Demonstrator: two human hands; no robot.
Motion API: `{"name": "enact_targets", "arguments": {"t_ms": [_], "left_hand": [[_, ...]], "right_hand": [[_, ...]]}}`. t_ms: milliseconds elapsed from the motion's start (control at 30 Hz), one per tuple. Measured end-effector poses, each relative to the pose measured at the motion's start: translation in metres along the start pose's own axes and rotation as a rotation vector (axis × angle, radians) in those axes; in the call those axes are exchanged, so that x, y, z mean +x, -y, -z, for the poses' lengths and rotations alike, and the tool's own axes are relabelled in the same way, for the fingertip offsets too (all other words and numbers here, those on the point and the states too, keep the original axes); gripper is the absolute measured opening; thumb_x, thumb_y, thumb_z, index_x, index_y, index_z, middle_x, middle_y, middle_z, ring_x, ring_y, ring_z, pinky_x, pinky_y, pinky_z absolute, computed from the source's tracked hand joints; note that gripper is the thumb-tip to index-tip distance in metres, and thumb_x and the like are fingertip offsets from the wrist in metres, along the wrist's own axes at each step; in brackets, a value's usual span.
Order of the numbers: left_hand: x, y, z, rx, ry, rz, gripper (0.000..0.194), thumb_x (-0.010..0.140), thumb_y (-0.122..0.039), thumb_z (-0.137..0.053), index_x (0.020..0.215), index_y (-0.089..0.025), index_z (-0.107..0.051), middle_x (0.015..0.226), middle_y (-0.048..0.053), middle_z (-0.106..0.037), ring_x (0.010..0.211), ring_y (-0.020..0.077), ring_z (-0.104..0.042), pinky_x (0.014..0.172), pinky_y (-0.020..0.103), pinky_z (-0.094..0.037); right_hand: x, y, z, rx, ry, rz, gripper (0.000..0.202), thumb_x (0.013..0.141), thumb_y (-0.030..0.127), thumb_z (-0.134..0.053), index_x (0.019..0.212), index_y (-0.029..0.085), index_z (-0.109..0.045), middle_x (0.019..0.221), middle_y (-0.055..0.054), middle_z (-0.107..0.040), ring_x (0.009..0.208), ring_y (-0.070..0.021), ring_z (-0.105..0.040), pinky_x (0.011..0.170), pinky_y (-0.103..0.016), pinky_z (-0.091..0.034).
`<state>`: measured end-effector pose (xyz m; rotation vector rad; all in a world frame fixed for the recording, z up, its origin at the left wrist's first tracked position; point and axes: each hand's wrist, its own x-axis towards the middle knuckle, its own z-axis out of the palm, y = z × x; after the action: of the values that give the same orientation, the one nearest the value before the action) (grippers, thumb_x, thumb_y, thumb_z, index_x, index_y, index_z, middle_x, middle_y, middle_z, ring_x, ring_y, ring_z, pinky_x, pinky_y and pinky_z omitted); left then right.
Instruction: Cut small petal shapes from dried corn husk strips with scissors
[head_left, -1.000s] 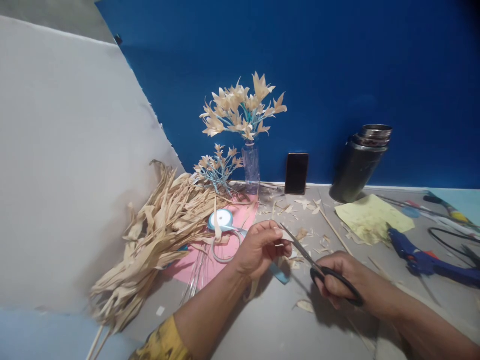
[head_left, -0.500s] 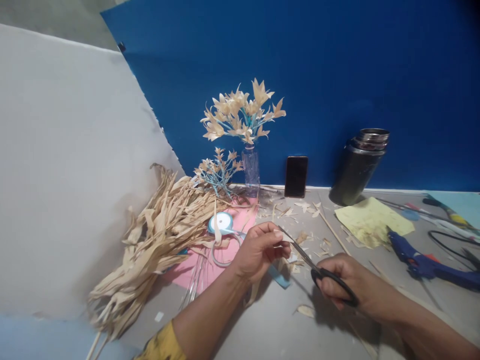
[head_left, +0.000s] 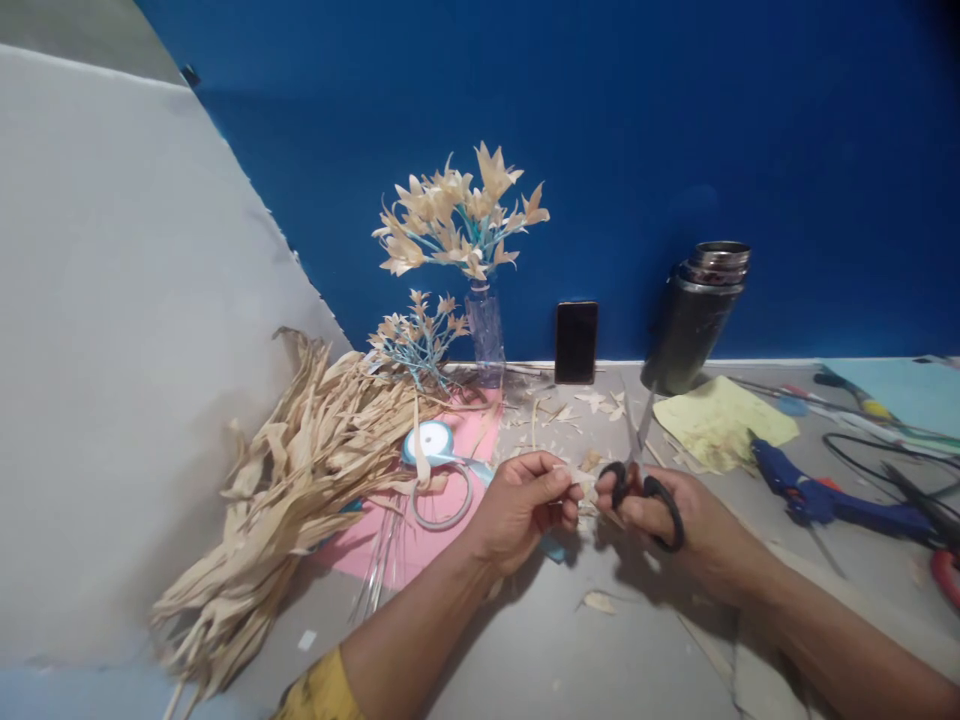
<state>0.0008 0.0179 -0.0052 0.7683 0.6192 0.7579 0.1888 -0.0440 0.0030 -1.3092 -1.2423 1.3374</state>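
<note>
At ctr. of frame, over tabletop [head_left: 525, 650]: 1 pale strip [head_left: 581, 475], thin, poss. dried husk, btwn. the two hands; far end blurred. Just right of it: 1 pr. scissors [head_left: 639, 445], dark handles, blades upward & a little parted.

Risks (est.): strip could tear or slip if tugged, being thin & held by one small pinch. Blade tips could nick left-hand fingers if scissors swing down w/ the hands this close. Strip, if dropped, could get lost among look-alike scraps [head_left: 592, 402], ctr. of frame.

Left hand [head_left: 536, 500], ctr.: thumb & forefinger pinched on strip, other fingers curled under; little gap visible. Right hand [head_left: 652, 505], right of ctr.: grasping scissors by the handle loops, fingers bent; fingertips v. near strip, contact can't tell.

Also listed:
- Husk bundle [head_left: 300, 510], left of frame.
- Ribbon spool [head_left: 430, 443] & grey ring [head_left: 442, 526], w/ pink sheet [head_left: 487, 410] below, left of ctr.
- Wires [head_left: 386, 550], lower left of ctr., partly over sheet.
- Lg. flower bunch [head_left: 461, 215] in clear bottle [head_left: 486, 335], upper ctr.; sm. flower bunch [head_left: 420, 340] just left of bottle.
- Phone [head_left: 577, 342], upright nr. blue panel [head_left: 600, 150].
- Dark flask [head_left: 690, 325], no cap on, right of phone.
- Yellow sheet [head_left: 724, 410] w/ scraps on top, right.
- Blue glue gun [head_left: 821, 495], right.
</note>
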Motion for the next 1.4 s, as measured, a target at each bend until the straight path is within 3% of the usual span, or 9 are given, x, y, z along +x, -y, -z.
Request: {"name": "enact_targets", "arguments": {"t_ms": [100,267,467,600,667,833,933,1133,1400], "left_hand": [[-0.001,0.006,-0.001,0.058,0.009,0.044,0.036,0.062,-0.033,-0.088,0.071,-0.014,-0.059,0.063,0.002,-0.064,0.051,0.0091,-0.057,0.052,0.021,-0.044],[-0.002,0.012,-0.003,0.154,0.023,0.045,0.035,0.062,-0.034,-0.088,0.068,-0.013,-0.060,0.061,0.002,-0.062,0.051,0.0095,-0.056,0.053,0.022,-0.044],[-0.005,0.018,-0.010,-0.024,0.044,0.044,0.035,0.068,-0.037,-0.083,0.082,-0.015,-0.060,0.076,0.005,-0.067,0.059,0.0122,-0.061,0.055,0.024,-0.046],[-0.008,0.025,-0.016,-0.037,-0.051,0.030,0.029,0.066,-0.027,-0.083,0.077,-0.014,-0.060,0.070,0.002,-0.063,0.057,0.0093,-0.057,0.055,0.021,-0.043],[-0.008,0.025,-0.018,-0.027,-0.105,0.014,0.025,0.067,-0.025,-0.081,0.073,-0.014,-0.059,0.064,0.000,-0.060,0.055,0.0082,-0.054,0.054,0.020,-0.041],[-0.003,0.015,-0.013,0.017,-0.201,-0.097,0.020,0.065,-0.023,-0.075,0.068,-0.016,-0.056,0.061,0.000,-0.059,0.057,0.0112,-0.056,0.054,0.022,-0.040],[-0.001,0.009,-0.010,0.060,-0.226,-0.165,0.019,0.065,-0.023,-0.072,0.065,-0.016,-0.054,0.061,0.000,-0.058,0.058,0.0121,-0.057,0.055,0.023,-0.040],[-0.002,0.008,-0.008,0.152,-0.246,-0.205,0.015,0.068,-0.024,-0.068,0.067,-0.017,-0.056,0.061,0.001,-0.060,0.057,0.0117,-0.055,0.057,0.024,-0.040],[-0.002,0.007,-0.009,0.201,-0.227,-0.201,0.013,0.068,-0.023,-0.066,0.064,-0.017,-0.055,0.057,0.001,-0.059,0.055,0.0118,-0.054,0.059,0.025,-0.040]], "right_hand": [[0.000,-0.001,0.001,0.024,-0.110,0.021,0.041,0.072,0.044,-0.076,0.100,0.016,-0.068,0.085,-0.004,-0.068,0.076,-0.0193,-0.060,0.067,-0.029,-0.047],[-0.003,0.000,-0.002,-0.072,-0.141,-0.006,0.036,0.066,0.043,-0.077,0.088,0.016,-0.066,0.072,-0.002,-0.065,0.065,-0.0174,-0.056,0.059,-0.029,-0.046],[-0.003,-0.003,-0.013,-0.044,-0.320,0.050,0.031,0.065,0.040,-0.076,0.082,0.018,-0.062,0.072,-0.002,-0.064,0.066,-0.0179,-0.056,0.064,-0.030,-0.047],[-0.002,-0.008,-0.023,0.002,-0.384,0.059,0.033,0.065,0.043,-0.076,0.081,0.018,-0.061,0.073,-0.003,-0.065,0.069,-0.0198,-0.060,0.067,-0.031,-0.047],[-0.002,-0.009,-0.026,0.010,-0.345,0.060,0.035,0.066,0.045,-0.076,0.082,0.018,-0.060,0.073,-0.003,-0.065,0.069,-0.0195,-0.060,0.067,-0.031,-0.047],[-0.003,-0.010,-0.018,-0.069,0.047,-0.038,0.041,0.079,0.058,-0.066,0.077,0.018,-0.058,0.066,0.000,-0.058,0.058,-0.0133,-0.047,0.053,-0.026,-0.036],[-0.003,-0.011,-0.013,-0.194,0.156,-0.029,0.046,0.082,0.061,-0.060,0.072,0.017,-0.055,0.064,-0.001,-0.056,0.058,-0.0129,-0.044,0.053,-0.026,-0.033],[-0.006,-0.011,-0.016,-0.212,0.257,-0.070,0.046,0.081,0.058,-0.061,0.061,0.019,-0.049,0.057,0.000,-0.054,0.054,-0.0126,-0.044,0.052,-0.026,-0.032],[-0.004,-0.014,-0.017,-0.226,0.210,-0.121,0.035,0.079,0.044,-0.062,0.057,0.020,-0.050,0.052,0.002,-0.052,0.049,-0.0109,-0.041,0.048,-0.025,-0.028]]}}
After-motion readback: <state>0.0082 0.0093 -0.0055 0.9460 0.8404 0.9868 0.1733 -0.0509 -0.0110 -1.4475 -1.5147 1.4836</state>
